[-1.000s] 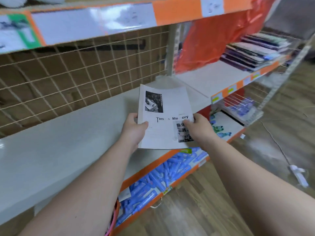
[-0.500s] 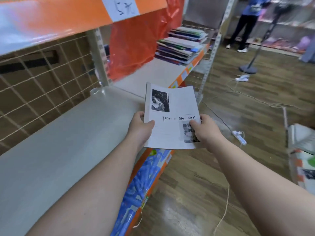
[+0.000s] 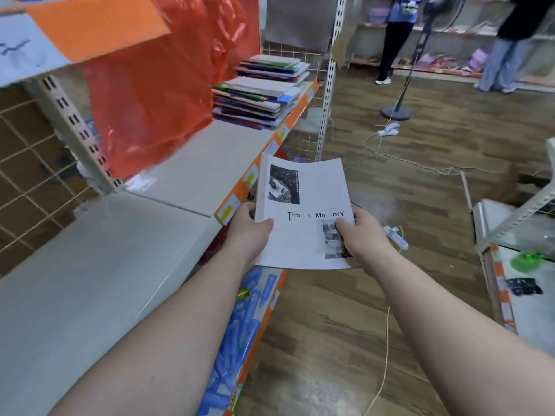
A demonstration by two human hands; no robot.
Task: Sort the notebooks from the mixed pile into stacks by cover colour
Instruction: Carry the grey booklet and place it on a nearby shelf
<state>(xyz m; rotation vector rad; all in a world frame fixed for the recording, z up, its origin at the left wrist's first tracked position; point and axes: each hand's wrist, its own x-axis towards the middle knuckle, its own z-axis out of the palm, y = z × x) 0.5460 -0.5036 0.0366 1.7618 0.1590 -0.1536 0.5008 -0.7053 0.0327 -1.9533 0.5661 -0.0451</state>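
Gripping the notebook (image 3: 312, 187), both hands (image 3: 250, 232) (image 3: 365, 235) have moved off the shelf (image 3: 105, 265)

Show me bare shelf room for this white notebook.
The near shelf lies bare from the mesh back to its front edge. The next shelf is bare between the orange sheet and the pile; its far end is crowded.

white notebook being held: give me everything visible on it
The white notebook is a thin softcover, closed, cover up, top edge slightly curled. Printed: black "Time & Memory", a dark photo upper left, small photos lower right. The left hand grips its left edge, the right hand its right, beside the shelf.
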